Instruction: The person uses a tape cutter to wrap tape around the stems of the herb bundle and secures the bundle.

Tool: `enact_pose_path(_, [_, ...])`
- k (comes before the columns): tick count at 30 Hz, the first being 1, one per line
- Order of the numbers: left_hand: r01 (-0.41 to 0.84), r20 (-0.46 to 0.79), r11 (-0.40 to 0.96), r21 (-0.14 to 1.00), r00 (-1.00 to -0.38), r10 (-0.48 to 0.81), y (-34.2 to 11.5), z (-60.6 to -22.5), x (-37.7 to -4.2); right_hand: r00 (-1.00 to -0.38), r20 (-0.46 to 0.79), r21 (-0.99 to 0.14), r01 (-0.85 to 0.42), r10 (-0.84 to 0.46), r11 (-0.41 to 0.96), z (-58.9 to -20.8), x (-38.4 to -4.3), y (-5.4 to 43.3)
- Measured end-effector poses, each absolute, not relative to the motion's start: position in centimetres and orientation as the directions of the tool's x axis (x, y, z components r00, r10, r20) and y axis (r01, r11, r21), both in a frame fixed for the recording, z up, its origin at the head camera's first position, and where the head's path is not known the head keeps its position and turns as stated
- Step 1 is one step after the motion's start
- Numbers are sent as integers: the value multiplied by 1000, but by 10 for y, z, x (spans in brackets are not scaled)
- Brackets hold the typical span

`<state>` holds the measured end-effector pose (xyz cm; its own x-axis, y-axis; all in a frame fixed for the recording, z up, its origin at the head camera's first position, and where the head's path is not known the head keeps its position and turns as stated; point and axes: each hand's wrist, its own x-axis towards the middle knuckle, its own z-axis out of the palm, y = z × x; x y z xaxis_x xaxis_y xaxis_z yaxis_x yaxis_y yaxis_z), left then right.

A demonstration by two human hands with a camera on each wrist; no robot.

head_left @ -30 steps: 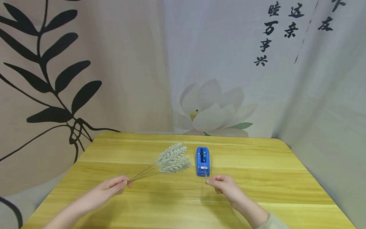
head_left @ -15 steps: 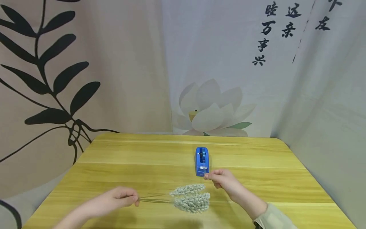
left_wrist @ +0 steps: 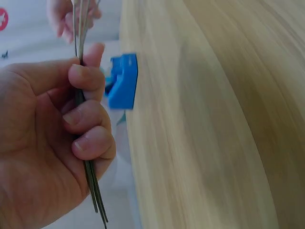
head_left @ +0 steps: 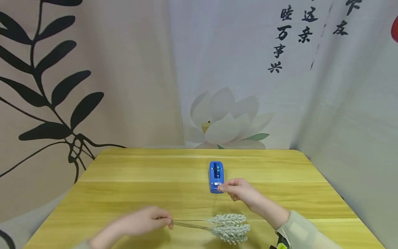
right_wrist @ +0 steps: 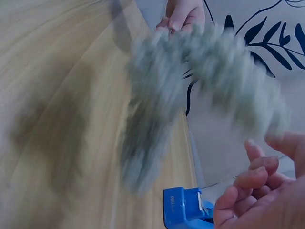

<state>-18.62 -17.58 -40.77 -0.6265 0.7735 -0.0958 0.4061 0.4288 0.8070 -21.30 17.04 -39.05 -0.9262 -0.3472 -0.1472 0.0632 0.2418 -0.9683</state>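
My left hand [head_left: 149, 219] grips the thin stems of a bunch of pale grey-green artificial-looking flower sprigs [head_left: 231, 229], held sideways with the fluffy heads pointing right. In the left wrist view, the fingers curl round the stems [left_wrist: 91, 176], whose cut ends stick out below. A blue tape dispenser [head_left: 216, 172] stands farther back on the table. Just at its front end is my right hand [head_left: 240, 192], thumb and forefinger pinched together; the clear tape between them is hardly visible now. The right wrist view shows the blurred flower heads [right_wrist: 155, 90] covering part of the right fingertips.
The wooden table [head_left: 140, 173] reaches back to a hanging cloth [head_left: 133, 86] printed with leaves, a lotus and black characters. Another cloth hangs along the right side. A dark device [head_left: 281, 242] sits at the right wrist, by the sleeve.
My left hand has brought the sprigs right and toward me, turning them level, below the right hand. The right hand has risen slightly toward the dispenser's front; the tape strip seen earlier is less distinct.
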Motion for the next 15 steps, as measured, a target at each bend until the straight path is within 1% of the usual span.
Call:
enact_pose_path(2, [396, -115, 452, 799, -637, 762, -164, -409, -187, -922, -155, -965, 64, -355, 255, -388, -213, 171])
enact_pose_path(5, [416, -119, 500, 759, -667, 736, -145, -411, -187, -917, -160, -962, 63, -365, 264, -387, -214, 171])
enact_pose_path(11, [496, -48, 586, 641, -736, 675, -106, -416, -190, -920, -150, -958, 45, -361, 284, -388, -215, 168])
enact_pose_path(15, [500, -13, 609, 615, -766, 642, -88, -418, -196, -931, -138, -952, 31, -338, 305, -387, -216, 166])
